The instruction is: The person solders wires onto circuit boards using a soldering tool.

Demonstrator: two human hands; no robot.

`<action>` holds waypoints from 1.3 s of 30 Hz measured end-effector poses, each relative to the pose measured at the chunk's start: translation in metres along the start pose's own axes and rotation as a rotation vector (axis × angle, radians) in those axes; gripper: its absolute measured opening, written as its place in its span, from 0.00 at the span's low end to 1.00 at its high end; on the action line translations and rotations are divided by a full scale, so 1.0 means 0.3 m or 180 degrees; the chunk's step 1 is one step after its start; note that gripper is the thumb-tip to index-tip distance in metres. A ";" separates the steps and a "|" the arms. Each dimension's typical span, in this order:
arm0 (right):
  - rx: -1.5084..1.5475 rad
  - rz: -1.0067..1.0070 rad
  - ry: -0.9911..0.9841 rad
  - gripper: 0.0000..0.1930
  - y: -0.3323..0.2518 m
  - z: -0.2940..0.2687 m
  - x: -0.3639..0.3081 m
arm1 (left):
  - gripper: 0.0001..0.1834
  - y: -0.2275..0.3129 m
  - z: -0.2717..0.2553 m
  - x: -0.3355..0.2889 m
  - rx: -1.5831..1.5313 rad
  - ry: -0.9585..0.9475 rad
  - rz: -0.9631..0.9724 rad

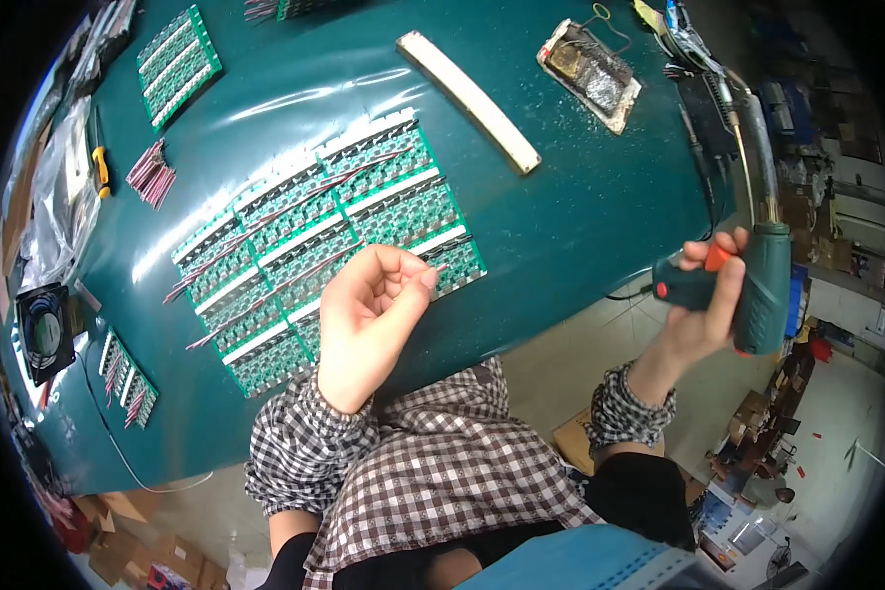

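My left hand [364, 320] is closed in a pinch over the near right part of a panel of green circuit boards [295, 221]. Between its thumb and finger is a thin wire [440, 267], of which only a short end shows. Several dark and reddish wires lie in rows across the boards. Off the table's right edge, my right hand [703, 310] is wrapped round the handle of a green soldering gun [767, 290], with fingers at its red trigger [717, 258]. The gun's long thin tip points up and away from the boards.
A white bar [467, 98] lies behind the boards, and a stained metal tray [592, 77] stands farther right. At the left are a wire bundle [151, 175], a yellow-handled screwdriver [100, 172], a black fan [44, 332] and smaller board panels [177, 64]. Cables hang at the right edge.
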State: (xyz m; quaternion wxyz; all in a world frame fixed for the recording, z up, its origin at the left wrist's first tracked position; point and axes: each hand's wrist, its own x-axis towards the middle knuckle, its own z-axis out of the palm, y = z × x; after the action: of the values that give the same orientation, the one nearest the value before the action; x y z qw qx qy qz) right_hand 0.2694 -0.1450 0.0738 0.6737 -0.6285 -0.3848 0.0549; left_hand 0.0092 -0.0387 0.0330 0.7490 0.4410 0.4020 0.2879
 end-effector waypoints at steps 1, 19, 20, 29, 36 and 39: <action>-0.0547 0.0083 0.0152 0.16 0.052 0.000 0.011 | 0.04 0.007 0.007 0.003 0.0005 -0.0011 -0.0005; 0.1995 0.2309 -0.0553 0.20 -0.003 0.028 -0.230 | 0.08 -0.041 0.018 0.002 0.0000 -0.0056 0.0417; 0.2052 0.2298 -0.0617 0.20 -0.008 0.038 -0.239 | 0.08 -0.039 0.021 -0.001 0.0000 -0.0011 0.0403; 0.2229 0.2479 -0.0967 0.22 -0.040 0.078 -0.309 | 0.09 -0.011 0.038 0.012 -0.1118 0.0116 0.0058; 0.2014 0.2436 -0.1034 0.22 -0.050 0.085 -0.333 | 0.09 -0.009 0.034 0.017 -0.1627 0.0088 -0.0253; 0.1891 0.2440 -0.1044 0.22 -0.052 0.083 -0.338 | 0.08 -0.013 0.029 0.021 -0.1803 0.0039 -0.0365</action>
State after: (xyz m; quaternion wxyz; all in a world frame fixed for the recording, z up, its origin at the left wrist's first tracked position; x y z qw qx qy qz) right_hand 0.1774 -0.1846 0.0400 0.6855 -0.4890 -0.1951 0.5029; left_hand 0.0204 -0.0393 0.0298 0.8550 0.1889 0.3343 0.3486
